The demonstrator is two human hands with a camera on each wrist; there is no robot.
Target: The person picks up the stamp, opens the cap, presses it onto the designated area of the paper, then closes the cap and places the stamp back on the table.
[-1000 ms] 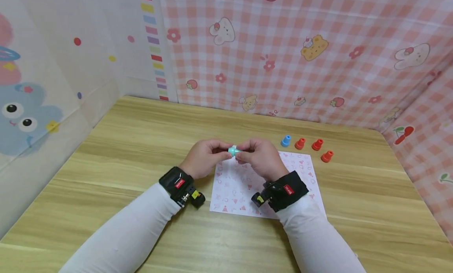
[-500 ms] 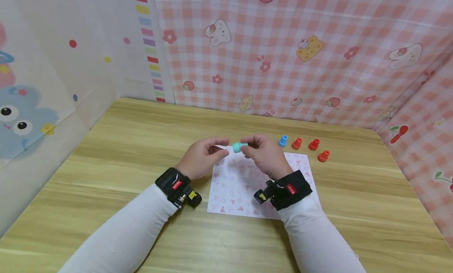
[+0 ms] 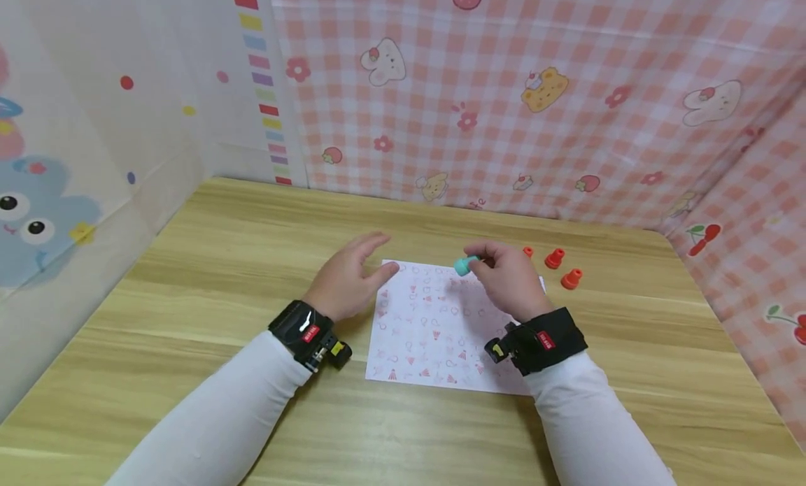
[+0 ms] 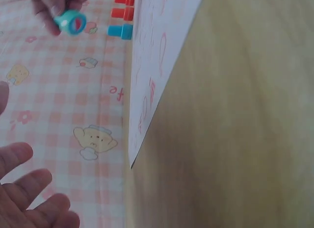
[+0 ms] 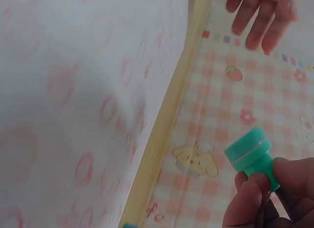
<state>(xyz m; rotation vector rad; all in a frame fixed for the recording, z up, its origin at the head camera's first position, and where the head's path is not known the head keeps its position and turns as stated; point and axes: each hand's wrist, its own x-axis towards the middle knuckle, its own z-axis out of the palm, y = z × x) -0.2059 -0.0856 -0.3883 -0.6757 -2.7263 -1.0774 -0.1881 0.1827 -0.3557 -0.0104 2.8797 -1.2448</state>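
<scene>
The bench [image 3: 390,437] is wood-grained and backed by a pink checked cloth [image 3: 441,87]. The sheet [image 3: 409,332], white with rows of small red prints, lies flat on it.

The left hand [image 3: 345,280] is raised beside the sheet's far left corner; its fingers and thumb are spread and it holds nothing. The right hand [image 3: 506,280] is above the far right part of the sheet, pinching the teal stamp [image 5: 250,149] by its narrow end between thumb and fingers.

The stamp is clear of the sheet and tilted, its wide end toward the left hand. A reddish centre shows in that end from the left wrist, though blurred. Assessment: probably light, rigid plastic, smooth and slightly slippery, unlikely to break. The narrow stem is the proper hold; the wide face is best left untouched, as it may smear.

Standing beyond the sheet, narrow ends up: three red stamps [image 3: 555,258] and a blue stamp [image 4: 120,32], the latter hidden in the head view.
</scene>
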